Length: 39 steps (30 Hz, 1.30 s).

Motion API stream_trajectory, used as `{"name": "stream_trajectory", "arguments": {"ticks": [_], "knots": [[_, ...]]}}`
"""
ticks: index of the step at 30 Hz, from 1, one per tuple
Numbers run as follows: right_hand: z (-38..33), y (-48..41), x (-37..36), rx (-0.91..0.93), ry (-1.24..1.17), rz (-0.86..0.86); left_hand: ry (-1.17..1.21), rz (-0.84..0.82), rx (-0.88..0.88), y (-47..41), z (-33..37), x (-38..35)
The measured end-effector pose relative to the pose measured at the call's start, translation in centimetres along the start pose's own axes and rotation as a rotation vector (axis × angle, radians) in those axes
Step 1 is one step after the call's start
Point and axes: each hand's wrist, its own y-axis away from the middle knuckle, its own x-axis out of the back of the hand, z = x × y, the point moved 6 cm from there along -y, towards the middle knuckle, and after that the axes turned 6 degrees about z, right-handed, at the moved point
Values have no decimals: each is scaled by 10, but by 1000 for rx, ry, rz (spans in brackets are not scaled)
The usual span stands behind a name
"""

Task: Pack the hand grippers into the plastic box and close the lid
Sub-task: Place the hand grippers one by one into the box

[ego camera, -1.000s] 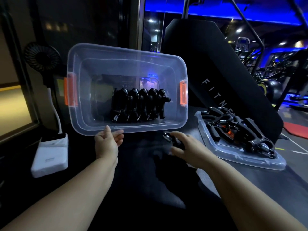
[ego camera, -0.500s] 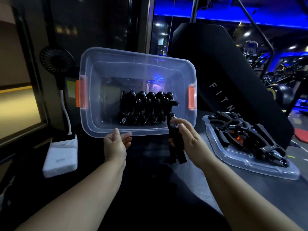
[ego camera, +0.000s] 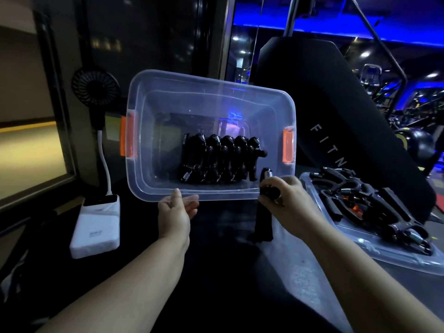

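A clear plastic box [ego camera: 153, 188] with orange side latches is tipped up so its opening faces me. My left hand [ego camera: 176, 212] grips its near rim. Inside, a row of several black hand grippers [ego camera: 218, 162] stands side by side. My right hand [ego camera: 286, 200] holds one more black hand gripper [ego camera: 264, 219] upright at the box's lower right rim, its spring end at the opening and its handles hanging below my fingers. To the right, the clear lid [ego camera: 394, 254] lies flat with a pile of loose hand grippers [ego camera: 365, 203] on it.
A white power bank [ego camera: 96, 227] lies at the left with a cable up to a small black fan [ego camera: 96, 86]. A dark gym machine panel [ego camera: 336, 131] rises behind the box and lid. The work surface is dark.
My right hand has lifted a hand gripper from the table up to the box's lower right rim. The left hand has kept its hold on the box rim.
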Motion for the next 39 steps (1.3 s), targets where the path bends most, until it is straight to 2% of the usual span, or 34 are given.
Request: {"name": "stream_trajectory", "arguments": {"ticks": [4,14,20,24,29,36,39], "knots": [[2,-7,3,32,128,-17,15,0,-1,0,1,1],[-12,-27,-2,125,130,-130,20,-9,4,3,3,0],[-43,-49,16,189,-124,41,35,-21,-11,2,2,1],[-66,-73,15,169,-255,146,42,-55,-27,1,0,0],[-84,-106,-17,129,-247,200,53,-51,6,-3,-4,-2],[-107,-136,-90,171,-117,84,168,-3,69,0,-1,-3],[-112,-142,-110,175,-74,44,150,-1,64,1,1,-2]]}}
